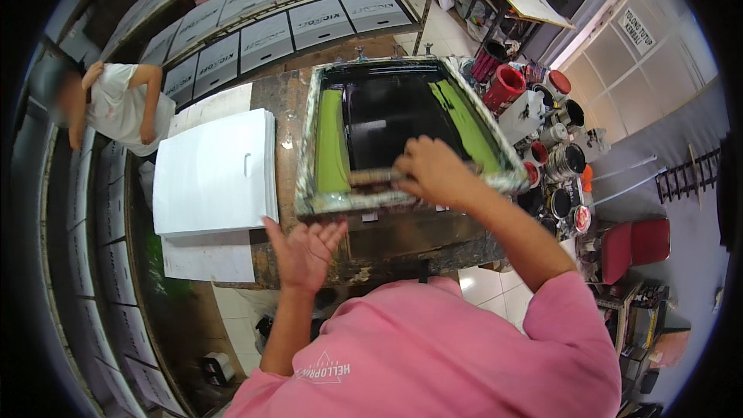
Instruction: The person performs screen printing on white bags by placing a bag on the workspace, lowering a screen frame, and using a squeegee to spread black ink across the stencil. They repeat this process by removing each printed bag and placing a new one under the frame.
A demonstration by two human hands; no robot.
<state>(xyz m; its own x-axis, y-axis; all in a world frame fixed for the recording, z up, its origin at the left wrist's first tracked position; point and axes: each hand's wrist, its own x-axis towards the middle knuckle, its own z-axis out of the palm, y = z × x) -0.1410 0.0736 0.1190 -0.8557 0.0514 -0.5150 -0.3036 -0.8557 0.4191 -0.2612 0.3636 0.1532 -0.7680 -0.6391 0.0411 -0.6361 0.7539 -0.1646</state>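
A screen printing frame [308, 143] with paint-smeared edges lies on the worn table. Its mesh [387, 120] is covered in dark ink, with green bands along both sides. At the near end of the mesh, my right hand [433, 170] is closed around the handle of a squeegee [370, 176], partly hidden by my fingers. My left hand [307, 251] is open, palm up and fingers spread, just below the frame's near left corner; whether it touches the frame I cannot tell. A thick stack of white sheets [213, 174] lies left of the frame.
Several ink cans and tubs [565, 161] crowd the right side of the frame. Racks holding printed white boards [265, 40] stand behind and along the left. Another person [124, 101] stands at the far left. A red chair [635, 249] is at the right.
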